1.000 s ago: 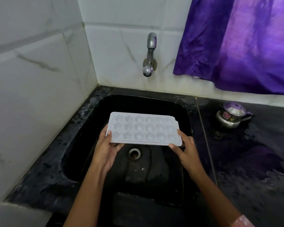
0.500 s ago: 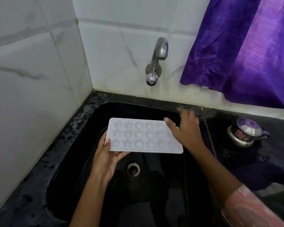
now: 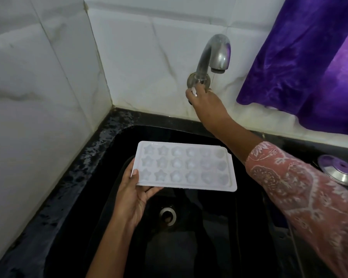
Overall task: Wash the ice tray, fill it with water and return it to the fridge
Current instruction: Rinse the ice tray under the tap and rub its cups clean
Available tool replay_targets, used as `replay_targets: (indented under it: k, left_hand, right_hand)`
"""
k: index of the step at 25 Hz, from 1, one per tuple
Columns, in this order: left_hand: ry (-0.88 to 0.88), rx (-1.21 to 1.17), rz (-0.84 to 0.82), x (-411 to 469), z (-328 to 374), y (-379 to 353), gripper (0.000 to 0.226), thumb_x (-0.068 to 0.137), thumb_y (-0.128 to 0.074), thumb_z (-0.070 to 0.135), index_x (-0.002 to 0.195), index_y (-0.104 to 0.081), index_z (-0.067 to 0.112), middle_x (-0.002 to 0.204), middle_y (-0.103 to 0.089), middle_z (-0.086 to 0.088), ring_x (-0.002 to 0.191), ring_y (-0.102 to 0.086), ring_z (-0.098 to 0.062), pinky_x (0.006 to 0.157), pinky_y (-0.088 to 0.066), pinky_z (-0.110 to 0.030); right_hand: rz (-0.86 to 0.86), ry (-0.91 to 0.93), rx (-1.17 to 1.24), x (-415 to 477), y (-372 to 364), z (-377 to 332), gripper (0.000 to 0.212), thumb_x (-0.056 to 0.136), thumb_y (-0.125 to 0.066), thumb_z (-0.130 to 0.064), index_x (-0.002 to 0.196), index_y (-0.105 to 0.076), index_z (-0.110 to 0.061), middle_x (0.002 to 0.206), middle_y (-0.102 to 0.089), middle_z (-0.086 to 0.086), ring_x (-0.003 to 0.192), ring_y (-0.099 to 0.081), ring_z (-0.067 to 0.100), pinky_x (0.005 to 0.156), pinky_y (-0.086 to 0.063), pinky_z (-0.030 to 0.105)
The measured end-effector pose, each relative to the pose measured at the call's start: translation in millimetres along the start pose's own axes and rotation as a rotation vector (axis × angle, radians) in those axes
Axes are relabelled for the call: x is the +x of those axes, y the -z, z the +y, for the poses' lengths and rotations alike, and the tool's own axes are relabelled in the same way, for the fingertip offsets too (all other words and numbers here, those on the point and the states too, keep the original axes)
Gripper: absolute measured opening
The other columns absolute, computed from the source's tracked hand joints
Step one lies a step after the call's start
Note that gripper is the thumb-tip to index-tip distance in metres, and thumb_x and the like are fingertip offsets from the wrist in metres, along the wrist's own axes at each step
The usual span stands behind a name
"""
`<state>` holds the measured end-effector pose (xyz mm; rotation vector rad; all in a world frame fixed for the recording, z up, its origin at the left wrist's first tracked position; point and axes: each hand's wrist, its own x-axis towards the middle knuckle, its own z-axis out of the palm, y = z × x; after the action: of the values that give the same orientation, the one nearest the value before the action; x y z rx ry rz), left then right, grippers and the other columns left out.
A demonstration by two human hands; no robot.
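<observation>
White marbled tiles (image 3: 38,87) fill the left of the frame, above a wet black counter (image 3: 48,207) that runs down to the lower left corner. The black sink (image 3: 109,197) takes up the lower middle, with its round metal drain (image 3: 167,215) just below centre.

The left hand (image 3: 133,195) comes up from the bottom edge. It pinches the left short edge of the ice tray (image 3: 186,167), thumb on the top rim and fingers underneath. The white tray is held about level over the sink, above the drain and touching nothing else. Its star and round pockets face up.

Above and to the right, a metal tap (image 3: 215,55) curves out from the back wall. The right hand (image 3: 205,101) reaches up to it, fingers curled round the tap's base at the wall. Its arm, in a pink patterned sleeve (image 3: 299,197), crosses the frame from the lower right, passing beside the tray's right end.

A purple curtain (image 3: 309,67) hangs in the upper right. Below it, at the right edge, a steel pot with a purple lid (image 3: 338,169) stands on the counter.
</observation>
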<state>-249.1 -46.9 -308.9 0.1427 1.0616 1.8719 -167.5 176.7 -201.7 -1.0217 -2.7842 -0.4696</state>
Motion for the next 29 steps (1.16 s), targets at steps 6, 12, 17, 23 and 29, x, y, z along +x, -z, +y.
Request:
replay_targets:
  k: [6, 12, 17, 23, 29]
  left_hand:
    - [0.001, 0.004, -0.009, 2, -6, -1, 0.037, 0.099, -0.037, 0.018, 0.135, -0.045, 0.017, 0.12, -0.063, -0.006, 0.097, -0.068, -0.022, 0.062, -0.058, -0.036]
    - [0.005, -0.022, 0.001, 1, -6, -1, 0.037, 0.099, -0.037, 0.018, 0.136, -0.044, 0.015, 0.12, -0.062, -0.008, 0.096, -0.068, -0.024, 0.061, -0.058, -0.037]
    - [0.025, -0.03, 0.0, 1, -6, -3, 0.034, 0.099, -0.038, 0.019, 0.131, -0.048, 0.014, 0.107, -0.069, -0.005, 0.09, -0.07, -0.023, 0.061, -0.058, -0.038]
    - [0.035, -0.043, 0.008, 4, -6, -4, 0.03, 0.098, -0.038, 0.018, 0.126, -0.05, 0.014, 0.098, -0.072, -0.002, 0.086, -0.071, -0.022, 0.059, -0.058, -0.037]
    - [0.03, -0.046, -0.003, 7, -8, -4, 0.032, 0.098, -0.038, 0.019, 0.128, -0.049, 0.014, 0.097, -0.073, 0.0, 0.087, -0.071, -0.022, 0.06, -0.059, -0.037]
  right_hand:
    - [-0.024, 0.053, -0.048, 0, 2, 1, 0.059, 0.084, -0.057, 0.007, 0.137, -0.032, 0.0, 0.142, -0.03, 0.026, 0.107, -0.055, 0.038, 0.092, -0.046, 0.039]
    - [-0.038, 0.072, -0.083, 1, 6, 3, 0.06, 0.083, -0.056, 0.009, 0.137, -0.031, 0.0, 0.141, -0.03, 0.025, 0.106, -0.055, 0.038, 0.09, -0.047, 0.039]
    - [-0.03, 0.082, -0.031, 1, 3, 12, 0.061, 0.081, -0.057, 0.01, 0.136, -0.034, -0.006, 0.14, -0.031, 0.021, 0.095, -0.056, 0.035, 0.076, -0.048, 0.04]
    - [0.013, 0.105, -0.045, 6, -1, 12, 0.058, 0.082, -0.058, 0.009, 0.134, -0.036, -0.003, 0.137, -0.035, 0.021, 0.103, -0.054, 0.035, 0.082, -0.049, 0.04]
    - [0.055, 0.139, -0.02, 4, -10, 13, 0.052, 0.069, -0.071, 0.012, 0.117, -0.053, 0.002, 0.123, -0.05, 0.027, 0.084, -0.061, 0.039, 0.07, -0.054, 0.043]
